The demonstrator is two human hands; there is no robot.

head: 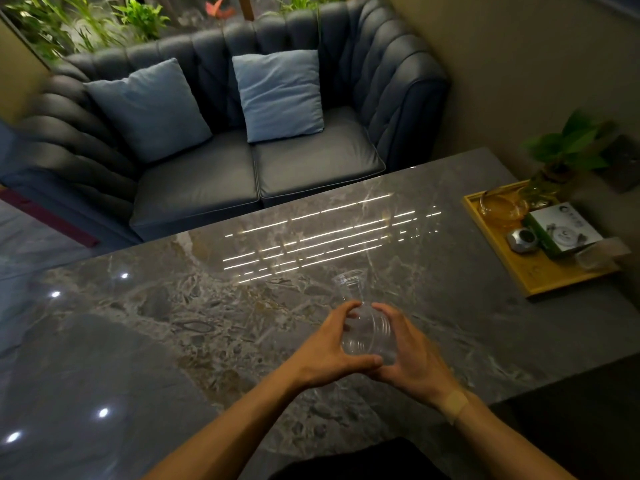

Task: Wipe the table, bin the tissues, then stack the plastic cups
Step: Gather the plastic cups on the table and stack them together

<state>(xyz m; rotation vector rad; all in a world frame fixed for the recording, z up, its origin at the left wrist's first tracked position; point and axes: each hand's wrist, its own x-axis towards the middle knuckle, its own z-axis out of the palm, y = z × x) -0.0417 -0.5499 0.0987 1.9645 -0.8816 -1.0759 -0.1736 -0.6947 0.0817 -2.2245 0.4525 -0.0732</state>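
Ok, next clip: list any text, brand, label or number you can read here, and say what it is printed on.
Nothing can be read in this frame.
White and green box on the wooden tray: round printed emblems show on its top, but any lettering is too small and blurred to read.
Clear plastic cups held between the left hand and right hand: no print visible.

bare marble table (173, 341) left and ahead, wooden tray (540, 285) blocking far right

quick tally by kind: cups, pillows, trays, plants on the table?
Cups: 2, clear, both hands on the near one, the other just beyond
Pillows: 2
Trays: 1
Table plants: 1
Total: 6
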